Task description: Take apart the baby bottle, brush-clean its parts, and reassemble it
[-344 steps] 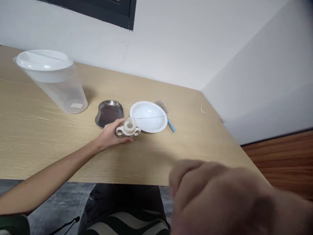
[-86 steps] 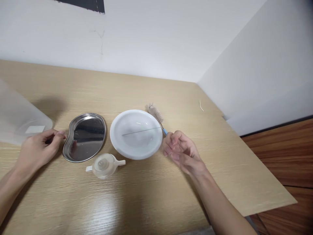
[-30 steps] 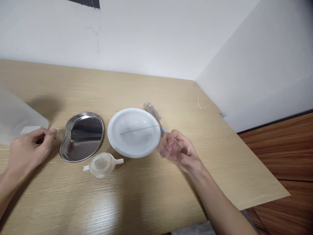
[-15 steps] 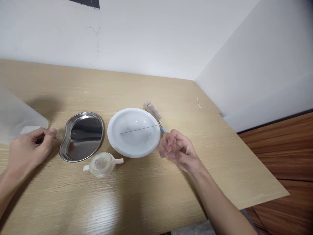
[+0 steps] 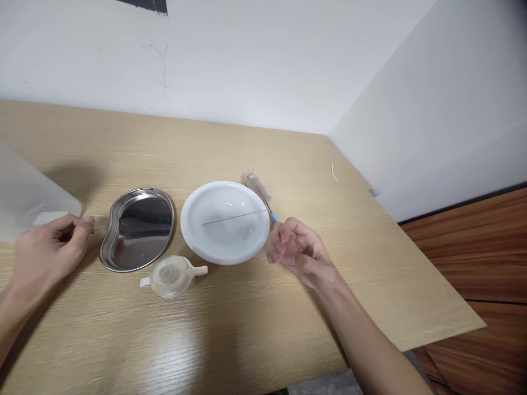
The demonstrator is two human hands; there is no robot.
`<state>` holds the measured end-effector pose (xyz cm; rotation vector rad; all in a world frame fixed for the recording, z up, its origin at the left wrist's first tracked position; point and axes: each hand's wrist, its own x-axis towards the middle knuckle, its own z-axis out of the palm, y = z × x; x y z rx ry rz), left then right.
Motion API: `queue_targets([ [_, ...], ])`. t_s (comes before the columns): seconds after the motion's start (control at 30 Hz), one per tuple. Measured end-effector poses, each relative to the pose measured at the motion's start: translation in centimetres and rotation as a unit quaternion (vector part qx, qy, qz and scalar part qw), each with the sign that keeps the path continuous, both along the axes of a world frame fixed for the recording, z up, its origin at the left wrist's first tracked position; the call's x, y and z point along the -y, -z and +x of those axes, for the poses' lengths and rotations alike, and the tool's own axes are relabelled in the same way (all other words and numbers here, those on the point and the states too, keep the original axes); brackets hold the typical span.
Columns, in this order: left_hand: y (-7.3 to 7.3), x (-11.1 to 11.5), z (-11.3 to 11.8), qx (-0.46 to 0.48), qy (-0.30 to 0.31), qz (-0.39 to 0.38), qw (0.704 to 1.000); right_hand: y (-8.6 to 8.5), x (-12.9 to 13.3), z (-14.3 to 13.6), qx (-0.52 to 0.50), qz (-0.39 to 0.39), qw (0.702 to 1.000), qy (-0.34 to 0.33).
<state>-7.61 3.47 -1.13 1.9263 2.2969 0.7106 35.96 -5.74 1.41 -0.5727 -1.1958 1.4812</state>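
My left hand (image 5: 49,252) rests just left of the kidney-shaped metal tray (image 5: 142,230), in front of the clear plastic container; its thumb presses on curled fingers, with nothing visible between them. My right hand (image 5: 302,252) is by the right rim of the white oval bowl (image 5: 226,257), its fingers loosely curled and apart from the thumb, holding nothing I can see. A thin dark wire (image 5: 230,218) spans the bowl's right side. Behind the rim lies a bristle brush (image 5: 257,187); its blue handle runs to my right hand and is partly hidden there.
At the left edge stands the translucent container (image 5: 28,186). A small lidded pot (image 5: 171,277) with a spout and handle sits in front of the tray and bowl. A short white bent piece (image 5: 334,173) lies at the back right. Walls border the table (image 5: 391,285).
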Motion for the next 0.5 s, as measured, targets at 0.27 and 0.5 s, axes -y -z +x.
queue_targets([
  [0.27,0.12,-0.08,-0.06,-0.004,-0.001,-0.002,1.000,0.29,-0.04,0.07,0.015,0.008,1.000,0.009],
  [0.5,0.56,-0.16,-0.57,-0.004,0.004,0.009,1.000,0.18,0.01,0.07,0.018,0.007,1.000,0.015],
])
